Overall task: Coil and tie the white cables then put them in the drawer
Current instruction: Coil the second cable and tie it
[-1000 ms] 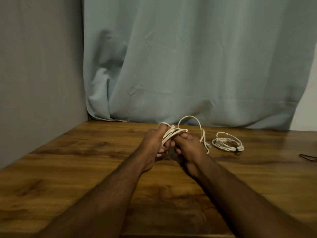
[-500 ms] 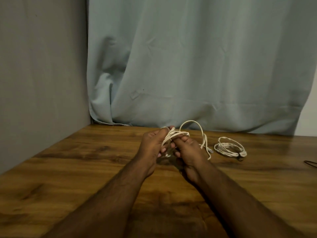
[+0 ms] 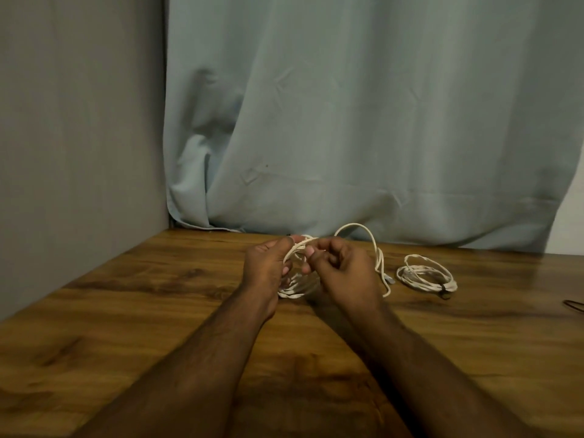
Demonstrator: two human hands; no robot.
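Observation:
A white cable [image 3: 298, 287] hangs in several loops between my two hands above the wooden table [image 3: 126, 311]. My left hand [image 3: 267, 270] pinches the top of the loops between thumb and fingers. My right hand [image 3: 341, 273] grips the same bundle just to the right, and a free loop of the cable arches over it and drops to the table with its plug end near my right wrist. A second white cable [image 3: 425, 276] lies coiled on the table to the right, bound by a dark tie. No drawer is in view.
A pale blue curtain [image 3: 347, 121] hangs behind the table's far edge and a grey wall [image 3: 79, 121] runs along the left side. A thin dark cord [image 3: 573, 305] pokes in at the right edge.
My hands have parted slightly and the coil's lower loops now show hanging between them. The view has tilted up a little, so everything sits lower in frame.

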